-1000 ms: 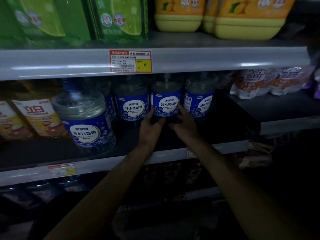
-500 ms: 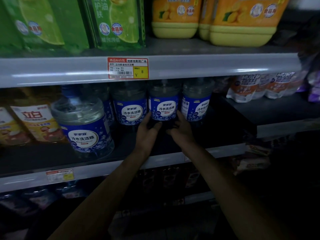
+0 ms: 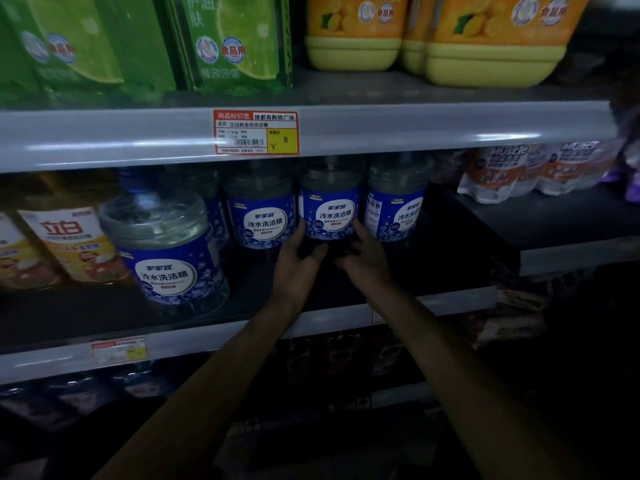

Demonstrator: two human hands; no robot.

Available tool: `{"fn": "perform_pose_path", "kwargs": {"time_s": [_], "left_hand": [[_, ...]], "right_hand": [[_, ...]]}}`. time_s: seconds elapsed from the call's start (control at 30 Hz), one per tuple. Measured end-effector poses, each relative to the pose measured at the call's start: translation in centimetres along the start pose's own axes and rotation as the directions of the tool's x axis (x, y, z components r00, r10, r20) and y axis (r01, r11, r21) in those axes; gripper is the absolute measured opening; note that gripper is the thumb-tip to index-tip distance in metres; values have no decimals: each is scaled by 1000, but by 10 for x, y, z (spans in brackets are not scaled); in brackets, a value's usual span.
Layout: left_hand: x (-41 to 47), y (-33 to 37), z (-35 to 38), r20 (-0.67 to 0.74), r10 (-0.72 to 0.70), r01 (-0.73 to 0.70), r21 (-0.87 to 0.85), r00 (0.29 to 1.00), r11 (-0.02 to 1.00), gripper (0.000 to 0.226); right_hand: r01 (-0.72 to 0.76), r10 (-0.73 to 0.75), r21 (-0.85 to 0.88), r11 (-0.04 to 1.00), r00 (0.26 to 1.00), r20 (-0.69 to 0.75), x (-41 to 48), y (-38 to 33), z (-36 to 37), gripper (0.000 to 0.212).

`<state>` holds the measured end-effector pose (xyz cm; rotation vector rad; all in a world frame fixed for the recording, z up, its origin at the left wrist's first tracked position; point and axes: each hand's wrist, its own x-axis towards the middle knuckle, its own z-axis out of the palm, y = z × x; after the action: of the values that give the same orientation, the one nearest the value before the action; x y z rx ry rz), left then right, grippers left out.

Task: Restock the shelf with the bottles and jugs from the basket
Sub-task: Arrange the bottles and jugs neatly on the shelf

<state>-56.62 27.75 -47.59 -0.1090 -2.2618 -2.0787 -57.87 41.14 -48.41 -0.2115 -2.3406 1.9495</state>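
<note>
A clear jug with a blue label stands at the back of the dark middle shelf, in a row between two like jugs. My left hand grips its lower left side and my right hand grips its lower right side, fingers curled round the base. Another jug of the same kind stands nearer the front at the left. The basket is out of view.
Orange-labelled bottles stand at the left of the same shelf, white refill pouches at the right on a raised ledge. The shelf above holds green and yellow jugs. Bare shelf floor lies right of my hands.
Both hands stay on the same jug at its base. Only the view has shifted slightly.
</note>
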Motion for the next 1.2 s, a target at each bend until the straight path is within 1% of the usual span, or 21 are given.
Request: {"fn": "perform_pose_path", "kwargs": {"time_s": [0.1, 0.17, 0.27, 0.33, 0.43, 0.47, 0.5, 0.57, 0.6, 0.7, 0.83, 0.9, 0.97, 1.07, 1.1, 1.2], "left_hand": [[-4, 5, 0, 4, 13, -13, 37, 1000, 999, 64], [-6, 5, 1, 0, 5, -5, 63, 1000, 998, 61], [-11, 3, 1, -13, -23, 24, 107, 1000, 994, 55], [-11, 1, 3, -4, -12, 12, 156, 1000, 988, 49], [-14, 3, 7, 47, 14, -24, 222, 999, 975, 44], [-15, 5, 8, 75, 17, -35, 240, 997, 970, 44], [-17, 6, 10, 104, 19, -46, 262, 994, 964, 45], [-18, 7, 13, 146, 32, -74, 295, 989, 953, 43], [-18, 7, 14, 160, 34, -82, 303, 987, 950, 41], [-17, 11, 18, 191, 29, -83, 281, 981, 956, 36], [-8, 12, 30, 182, 28, -78, 271, 983, 959, 33], [-2, 10, 38, 176, 38, -86, 271, 984, 959, 34], [3, 10, 48, 171, 77, -121, 263, 982, 957, 34], [10, 14, 67, 126, 159, -184, 214, 979, 959, 43], [13, 16, 74, 105, 176, -193, 177, 979, 965, 43], [20, 17, 95, 41, 208, -211, 116, 977, 971, 45]], "right_hand": [[-10, 11, -17, 1000, 1000, 22, -3, -3, -5, 101], [-14, 15, -44, 999, 999, 33, -7, -6, -8, 99], [-19, 23, -91, 996, 999, 38, -14, -11, -14, 90], [-32, 34, -131, 991, 999, 13, -19, -15, -20, 80], [-33, 29, -211, 977, 999, -22, -24, -20, -32, 53], [-36, 29, -223, 974, 999, -33, -24, -20, -37, 49], [-51, 42, -228, 972, 998, -45, -23, -21, -43, 49], [-70, 54, -229, 971, 996, -75, -21, -21, -59, 57], [-69, 49, -229, 971, 995, -90, -22, -22, -68, 55], [-73, 38, -269, 960, 990, -133, -25, -19, -96, 36], [-129, 69, -283, 950, 975, -211, -22, -4, -117, 35], [-143, 79, -297, 944, 973, -217, -18, 3, -120, 36], [-136, 73, -277, 951, 971, -228, -11, 8, -122, 37], [-97, 51, -183, 978, 969, -242, -2, 11, -120, 44], [-79, 41, -152, 985, 971, -235, 0, 9, -118, 45], [23, -43, -102, 995, 978, -206, 10, 4, -114, 47]]}}
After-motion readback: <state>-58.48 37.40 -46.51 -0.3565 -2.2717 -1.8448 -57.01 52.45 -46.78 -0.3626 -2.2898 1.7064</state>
